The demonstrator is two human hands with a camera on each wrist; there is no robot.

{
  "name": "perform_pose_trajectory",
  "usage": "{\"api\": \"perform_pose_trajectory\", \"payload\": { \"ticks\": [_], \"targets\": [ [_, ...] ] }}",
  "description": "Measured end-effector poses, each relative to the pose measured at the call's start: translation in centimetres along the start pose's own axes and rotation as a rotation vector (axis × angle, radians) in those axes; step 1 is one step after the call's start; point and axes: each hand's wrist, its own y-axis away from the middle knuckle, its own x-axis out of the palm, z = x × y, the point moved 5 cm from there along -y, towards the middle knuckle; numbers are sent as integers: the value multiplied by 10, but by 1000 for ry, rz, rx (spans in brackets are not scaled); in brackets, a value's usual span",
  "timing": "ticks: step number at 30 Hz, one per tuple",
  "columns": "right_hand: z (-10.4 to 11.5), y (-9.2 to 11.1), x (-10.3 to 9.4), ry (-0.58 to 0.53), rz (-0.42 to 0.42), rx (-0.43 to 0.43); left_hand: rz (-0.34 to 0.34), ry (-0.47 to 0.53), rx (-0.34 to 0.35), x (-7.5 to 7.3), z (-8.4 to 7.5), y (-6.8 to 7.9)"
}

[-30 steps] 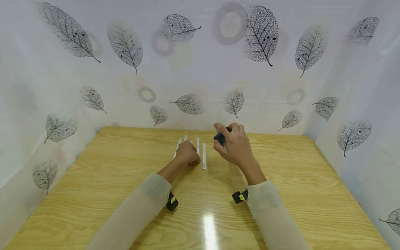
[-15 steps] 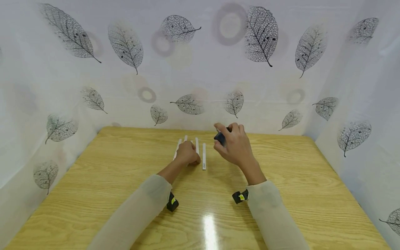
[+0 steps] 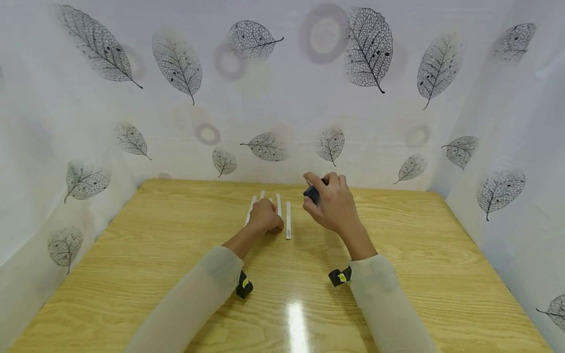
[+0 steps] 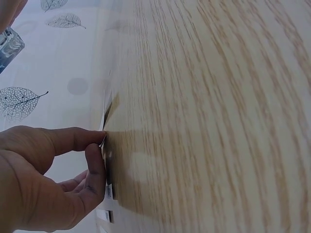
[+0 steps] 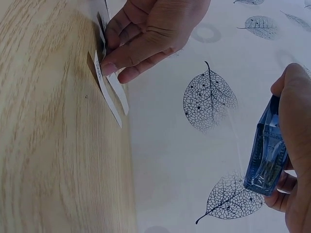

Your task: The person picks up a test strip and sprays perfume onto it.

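Note:
Several narrow white paper strips lie side by side near the back of the wooden table. My left hand (image 3: 265, 216) is over them, thumb and index finger pinching the near end of one strip (image 3: 278, 203). That strip's far end shows past the fingers, while the hand hides parts of the others. Just right of it lies another paper strip (image 3: 289, 220), with small print at its near end. Raised above the table to the right, my right hand (image 3: 331, 203) grips a blue glass perfume bottle (image 5: 267, 150), its index finger over the top.
The wooden table (image 3: 176, 274) meets a pale curtain (image 3: 282, 98) with leaf prints at the back and both sides. Black cameras sit at each wrist, the left camera (image 3: 244, 285) and the right camera (image 3: 339, 278).
The pinched strip's far end has shifted slightly left. Both hands stay almost in place, the right one with the bottle.

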Motion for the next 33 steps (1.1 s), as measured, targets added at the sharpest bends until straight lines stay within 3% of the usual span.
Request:
{"api": "perform_pose_trajectory", "payload": {
  "ticks": [11,19,33],
  "targets": [
    [-1,0,-1,-6,2,2,28,-8,5,-1,4,1],
    [-1,-1,-1,-8,12,2,60,46,-5,-2,8,2],
    [1,-1,-1,-13,9,-10,168,333,-43,-9,7,9]
  ]
}}
